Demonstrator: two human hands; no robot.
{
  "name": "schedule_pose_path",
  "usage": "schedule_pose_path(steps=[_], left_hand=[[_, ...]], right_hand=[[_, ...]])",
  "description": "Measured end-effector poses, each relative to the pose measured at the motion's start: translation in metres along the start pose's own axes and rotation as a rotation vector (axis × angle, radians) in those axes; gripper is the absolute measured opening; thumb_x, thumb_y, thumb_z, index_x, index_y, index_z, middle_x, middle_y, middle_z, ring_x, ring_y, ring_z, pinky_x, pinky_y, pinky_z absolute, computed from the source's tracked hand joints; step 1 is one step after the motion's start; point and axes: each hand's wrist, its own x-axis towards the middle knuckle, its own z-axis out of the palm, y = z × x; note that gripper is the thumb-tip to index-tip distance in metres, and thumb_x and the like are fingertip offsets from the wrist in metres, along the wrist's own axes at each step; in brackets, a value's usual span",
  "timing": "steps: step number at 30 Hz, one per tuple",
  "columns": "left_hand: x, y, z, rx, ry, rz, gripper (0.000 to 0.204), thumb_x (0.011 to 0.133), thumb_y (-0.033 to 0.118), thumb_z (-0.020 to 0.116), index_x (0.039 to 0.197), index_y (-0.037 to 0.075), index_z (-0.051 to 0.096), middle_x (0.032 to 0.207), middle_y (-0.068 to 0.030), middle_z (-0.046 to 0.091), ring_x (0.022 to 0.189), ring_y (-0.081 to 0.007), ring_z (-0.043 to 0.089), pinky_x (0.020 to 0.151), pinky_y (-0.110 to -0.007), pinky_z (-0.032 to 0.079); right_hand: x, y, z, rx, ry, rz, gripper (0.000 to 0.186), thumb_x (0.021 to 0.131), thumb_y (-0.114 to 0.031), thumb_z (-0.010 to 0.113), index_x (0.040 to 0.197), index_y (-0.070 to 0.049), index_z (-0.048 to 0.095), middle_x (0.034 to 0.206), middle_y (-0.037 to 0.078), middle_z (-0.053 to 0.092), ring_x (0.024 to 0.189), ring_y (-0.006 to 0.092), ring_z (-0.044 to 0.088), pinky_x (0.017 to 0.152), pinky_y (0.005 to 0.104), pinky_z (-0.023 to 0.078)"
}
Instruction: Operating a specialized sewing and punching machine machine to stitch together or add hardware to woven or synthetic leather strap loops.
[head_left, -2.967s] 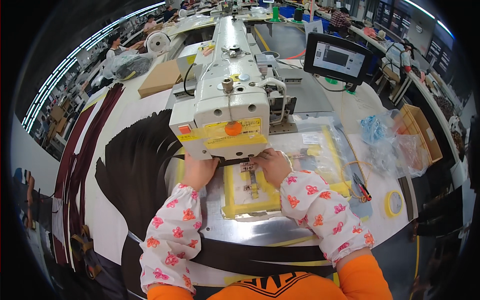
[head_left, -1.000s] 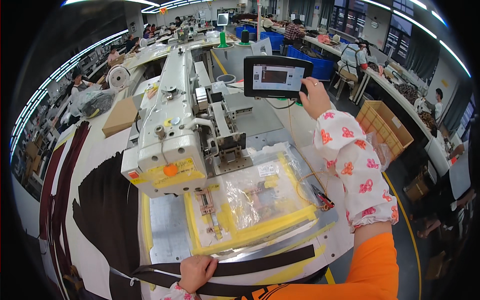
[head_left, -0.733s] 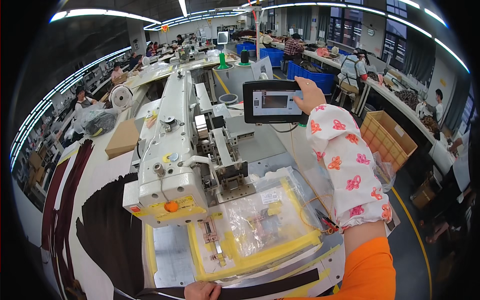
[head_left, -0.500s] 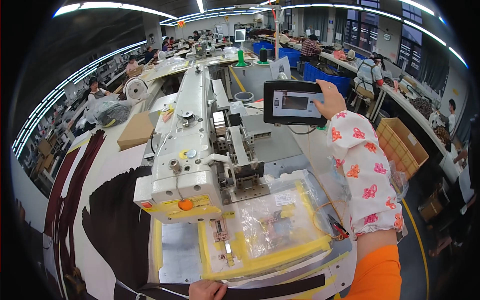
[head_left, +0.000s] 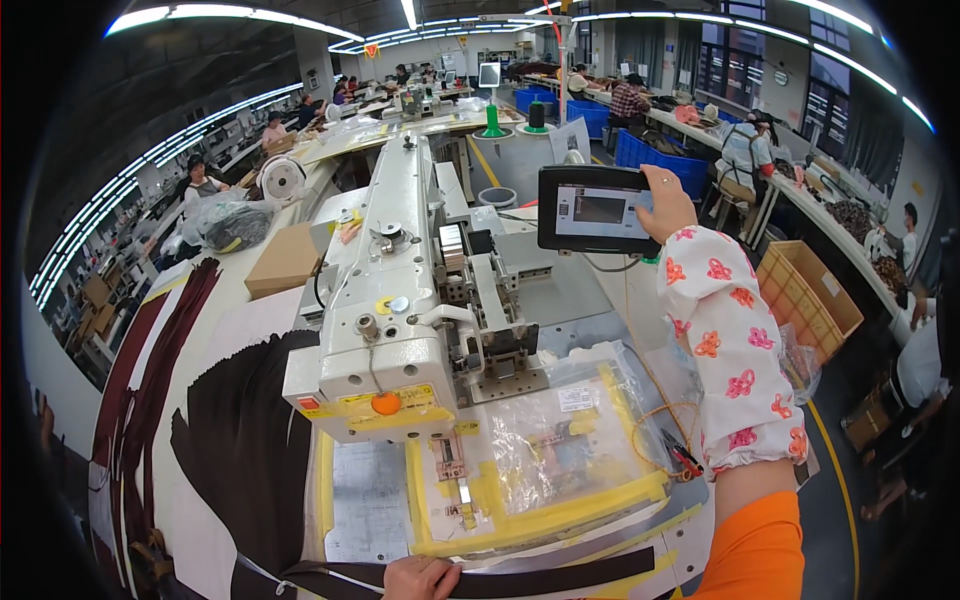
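Observation:
My right hand (head_left: 667, 208) grips the right edge of a black control panel (head_left: 553, 240), its fingers over the upper corner and its thumb at the lit screen. A white sleeve cover with pink and orange flower shapes covers that forearm. At the front edge, my left hand (head_left: 421, 578) is closed on a long dark fabric strip (head_left: 560, 578), which lies across the table. Between the hands stands a white industrial sewing machine (head_left: 365, 290). In front of its head lies a clear plastic template (head_left: 535, 475) edged with yellow tape.
A dark pleated fabric stack (head_left: 245, 430) lies left of the machine, with maroon strips (head_left: 150, 400) further left. Behind them is a cardboard box (head_left: 283, 262). Red-handled snips (head_left: 685, 458) and orange cord lie right of the template. A yellow crate (head_left: 805, 290) stands on the right.
The whole scene has shifted slightly to the right in the view. Both hands keep their hold on the panel and the fabric strip.

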Motion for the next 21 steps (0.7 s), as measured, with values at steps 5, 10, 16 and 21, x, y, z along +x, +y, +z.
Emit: schedule_pose_path(steps=[5,10,16,21], left_hand=[[0.002,0.001,-0.002,0.011,-0.01,-0.001,0.009,0.076,0.012,0.067,0.075,0.005,0.061,0.066,-0.0125,0.059,0.056,-0.03,0.057,0.05,-0.037,0.045],[0.003,0.001,-0.001,0.013,-0.027,0.001,0.009,0.076,0.011,0.067,0.076,0.005,0.061,0.066,-0.0128,0.058,0.055,-0.0302,0.056,0.05,-0.037,0.044],[0.001,0.001,-0.002,0.008,-0.038,-0.017,0.008,0.077,0.011,0.066,0.076,0.005,0.061,0.066,-0.0128,0.058,0.056,-0.0303,0.056,0.051,-0.037,0.044],[0.0,0.0,0.0,0.008,-0.035,-0.016,0.008,0.077,0.011,0.066,0.075,0.005,0.061,0.066,-0.0129,0.058,0.056,-0.0303,0.056,0.051,-0.037,0.044]], right_hand=[[0.0,-0.003,-0.003,0.024,-0.003,-0.017,0.061,0.069,-0.011,0.064,0.126,-0.005,0.041,0.124,0.014,0.048,0.12,0.0292,0.044,0.097,0.037,0.041],[-0.001,0.0,-0.003,0.024,0.007,-0.005,0.059,0.07,-0.012,0.064,0.124,-0.006,0.043,0.124,0.013,0.05,0.119,0.0291,0.044,0.096,0.037,0.042],[0.0,-0.002,0.004,-0.014,0.074,0.001,0.058,0.068,-0.014,0.067,0.121,-0.006,0.044,0.12,0.011,0.052,0.118,0.0268,0.045,0.091,0.0381,0.046],[0.001,-0.001,0.005,-0.015,0.083,0.009,0.057,0.069,-0.016,0.068,0.12,-0.006,0.045,0.12,0.01,0.052,0.118,0.0269,0.046,0.091,0.0378,0.046]])
